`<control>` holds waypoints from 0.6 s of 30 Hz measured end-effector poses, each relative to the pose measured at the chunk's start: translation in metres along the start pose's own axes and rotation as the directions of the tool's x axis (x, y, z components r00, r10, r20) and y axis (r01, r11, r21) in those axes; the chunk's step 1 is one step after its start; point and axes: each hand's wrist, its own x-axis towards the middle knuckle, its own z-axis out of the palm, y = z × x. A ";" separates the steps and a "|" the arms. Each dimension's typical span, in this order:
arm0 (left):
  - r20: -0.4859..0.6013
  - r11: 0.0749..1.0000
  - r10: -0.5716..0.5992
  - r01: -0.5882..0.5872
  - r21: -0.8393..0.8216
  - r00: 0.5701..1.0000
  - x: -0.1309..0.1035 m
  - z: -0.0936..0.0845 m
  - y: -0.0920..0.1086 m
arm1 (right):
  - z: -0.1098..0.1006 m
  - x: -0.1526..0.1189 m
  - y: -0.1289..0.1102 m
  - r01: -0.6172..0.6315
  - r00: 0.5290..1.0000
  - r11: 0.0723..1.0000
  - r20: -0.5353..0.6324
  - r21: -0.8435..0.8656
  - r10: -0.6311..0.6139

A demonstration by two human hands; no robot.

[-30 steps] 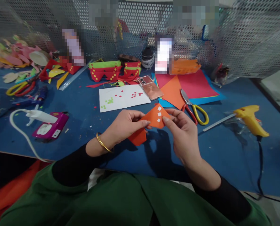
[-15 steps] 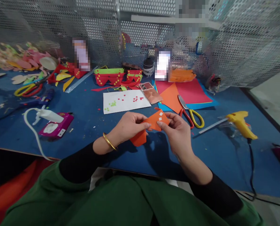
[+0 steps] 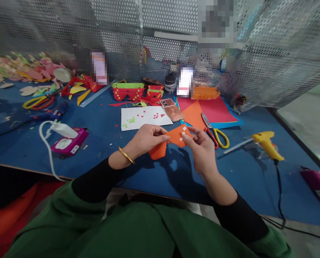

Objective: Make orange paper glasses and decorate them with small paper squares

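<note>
An orange paper cutout (image 3: 176, 137) with small white squares stuck near its right end is held up between my two hands, above the blue table. My left hand (image 3: 148, 138), with a gold bangle at the wrist, pinches its middle between thumb and fingers. A folded or angled part hangs below that hand. My right hand (image 3: 201, 145) grips the right end, its thumb lying beside the white squares. Beyond the hands lies a white sheet (image 3: 146, 123) with tiny red and green squares scattered on it.
Scissors (image 3: 216, 132) with red and yellow handles and a yellow glue gun (image 3: 268, 143) lie at right. Red and green paper masks (image 3: 129, 92) stand behind, near a phone (image 3: 173, 110) and coloured sheets (image 3: 221, 109). A purple power socket (image 3: 73, 143) sits at left.
My right thumb has shifted slightly on the orange cutout, and another white square shows beside it. The camera view has tilted and turned a little; both hands keep their hold.
</note>
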 end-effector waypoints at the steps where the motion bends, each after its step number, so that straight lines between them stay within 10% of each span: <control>1: -0.006 1.000 0.015 -0.015 0.012 1.000 0.000 -0.001 0.000 | 0.000 0.001 -0.001 -0.001 1.000 1.000 -0.008 0.014 0.001; 12: 0.057 0.997 0.069 -0.071 0.030 0.996 -0.004 0.000 0.000 | -0.008 0.008 0.009 0.001 1.000 0.994 0.023 -0.107 0.002; 18: 0.113 0.993 0.084 -0.092 0.071 0.990 -0.002 -0.006 0.002 | -0.028 0.014 -0.010 0.516 0.848 0.696 0.178 -0.500 -0.500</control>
